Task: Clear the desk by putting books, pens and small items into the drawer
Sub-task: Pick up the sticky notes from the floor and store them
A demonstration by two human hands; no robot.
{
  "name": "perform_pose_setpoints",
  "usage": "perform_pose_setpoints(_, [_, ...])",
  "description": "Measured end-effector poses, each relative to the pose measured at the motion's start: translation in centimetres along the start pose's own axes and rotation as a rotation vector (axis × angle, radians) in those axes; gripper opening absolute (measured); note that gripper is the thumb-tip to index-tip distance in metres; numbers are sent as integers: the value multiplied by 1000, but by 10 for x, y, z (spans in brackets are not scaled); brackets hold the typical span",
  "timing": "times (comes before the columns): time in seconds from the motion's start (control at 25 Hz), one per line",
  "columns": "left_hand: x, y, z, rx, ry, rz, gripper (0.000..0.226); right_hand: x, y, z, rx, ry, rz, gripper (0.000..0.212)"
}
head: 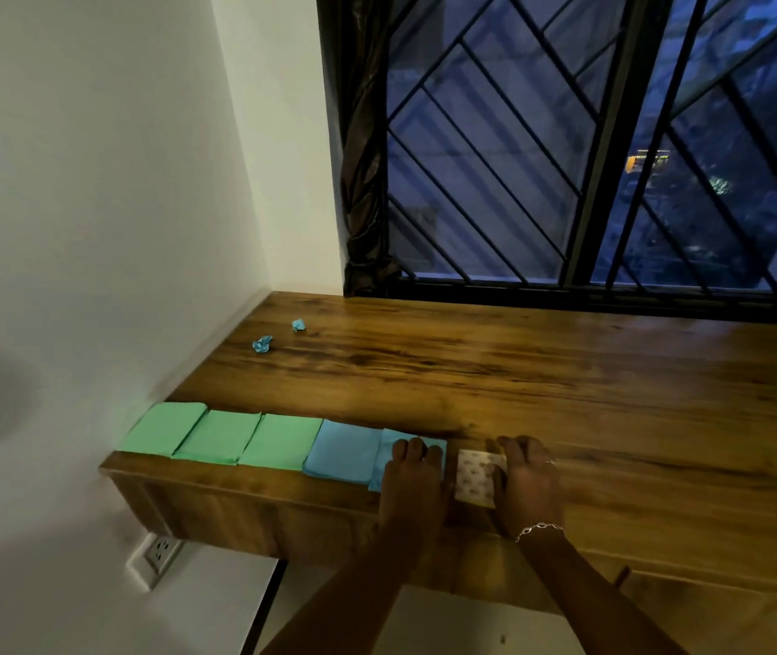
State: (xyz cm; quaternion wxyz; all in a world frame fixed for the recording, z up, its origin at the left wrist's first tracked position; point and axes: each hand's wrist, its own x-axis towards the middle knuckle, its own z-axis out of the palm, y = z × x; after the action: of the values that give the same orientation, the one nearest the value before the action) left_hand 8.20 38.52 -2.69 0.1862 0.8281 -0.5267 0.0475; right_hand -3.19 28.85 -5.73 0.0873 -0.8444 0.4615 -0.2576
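Desk [471, 371]: left hand [412, 484] presses blue pad [384, 453], right hand [530, 484] grips patterned pad [474, 479] pointing away.

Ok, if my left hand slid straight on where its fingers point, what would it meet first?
Nothing close: past the left hand lies bare desk up to the window frame, probably; the crumpled blue scraps sit farther left.
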Motion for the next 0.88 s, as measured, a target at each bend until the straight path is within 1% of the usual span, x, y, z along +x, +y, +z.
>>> perform_pose_setpoints(0.08, [-9, -11, 0, -54, -117, -22, 51, -8, -9, 2, 10, 6, -21, 44])
perform_pose_setpoints(0.12, [-13, -18, 0, -65, -123, -17, 51, -13, -14, 3, 16, 10, -16, 44])
perform_pose_setpoints(0.16, [-16, -25, -2, -69, -90, -13, 51, -17, -20, 3, 14, 1, -1, 45])
perform_pose_setpoints(0.24, [-25, -39, -3, -71, -81, -4, 49, -26, -34, 2, 26, -29, 41, 46])
perform_pose_setpoints(0.28, [-29, -45, -6, -85, -78, -6, 47, -31, -41, 1, 40, 1, 38, 41])
perform_pose_setpoints(0.32, [-35, -53, -7, -83, -37, 14, 43, -38, -48, 1, 46, 41, 7, 35])
perform_pose_setpoints(0.36, [-42, -60, -7, -69, 12, 37, 38, -45, -55, 2, 34, 78, -34, 34])
perform_pose_setpoints(0.4, [-50, -66, -7, -75, 14, 39, 34, -54, -61, 5, 23, 105, -84, 37])
perform_pose_setpoints(0.48, [-65, -77, -9, -88, 71, 38, 40, -72, -71, 14, 59, 140, -132, 39])
perform_pose_setpoints(0.56, [-82, -88, -9, -191, 115, 43, 49, -89, -80, 20, 181, 145, -87, 34])
perform_pose_setpoints(0.6, [-89, -95, -6, -265, 111, 23, 48, -96, -83, 23, 259, 139, -33, 29])
perform_pose_setpoints(0.68, [-105, -109, 4, -375, 137, -92, 40, -111, -89, 29, 418, 126, 100, 17])
perform_pose_setpoints(0.72, [-115, -112, 6, -464, 148, -185, 38, -118, -89, 33, 494, 110, 177, 13])
perform_pose_setpoints(0.76, [-123, -113, 2, -562, 125, -311, 36, -125, -89, 37, 559, 78, 251, 12])
perform_pose_setpoints(0.8, [-130, -115, -1, -626, 85, -454, 33, -130, -86, 40, 612, 37, 315, 12])
perform_pose_setpoints(0.88, [-139, -122, 2, -732, -68, -696, 30, -137, -81, 46, 697, -58, 454, 14])
